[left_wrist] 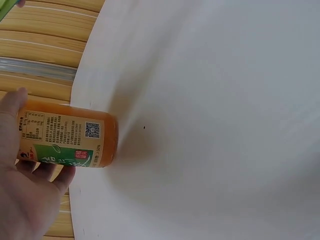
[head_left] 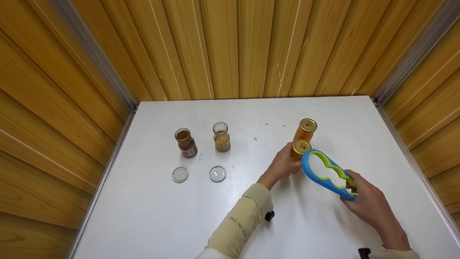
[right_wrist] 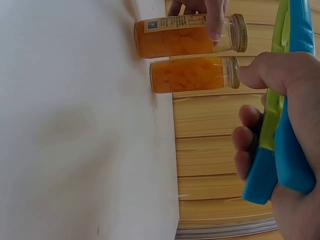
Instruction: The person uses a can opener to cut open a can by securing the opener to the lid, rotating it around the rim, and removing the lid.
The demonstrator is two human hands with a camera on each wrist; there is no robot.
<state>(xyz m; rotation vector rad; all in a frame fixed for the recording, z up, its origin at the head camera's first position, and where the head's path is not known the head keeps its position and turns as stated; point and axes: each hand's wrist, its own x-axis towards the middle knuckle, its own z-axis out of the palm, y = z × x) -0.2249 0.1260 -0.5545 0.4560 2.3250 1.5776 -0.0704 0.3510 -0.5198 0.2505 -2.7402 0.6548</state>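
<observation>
My left hand (head_left: 283, 164) grips a glass jar of orange fruit (left_wrist: 75, 135) with a gold lid (head_left: 301, 146), its label facing the left wrist camera. Just behind it stands a second jar of orange fruit (right_wrist: 187, 75), also capped in gold. In my right hand (head_left: 370, 199) is a blue and green jar opener (head_left: 323, 181), with fingers wrapped around one end. The opener's broad looped end reaches to the held jar's lid and overlaps its edge in the head view. Orange pieces show through both jars in the right wrist view.
On the left stand a lidless dark brown jar (head_left: 187, 145) and a lidless jar with yellowish contents (head_left: 222, 138). Two round lids, a left one (head_left: 180, 175) and a right one (head_left: 217, 173), lie in front of them. Wood-patterned walls (head_left: 237, 50) enclose the white table (head_left: 151, 216).
</observation>
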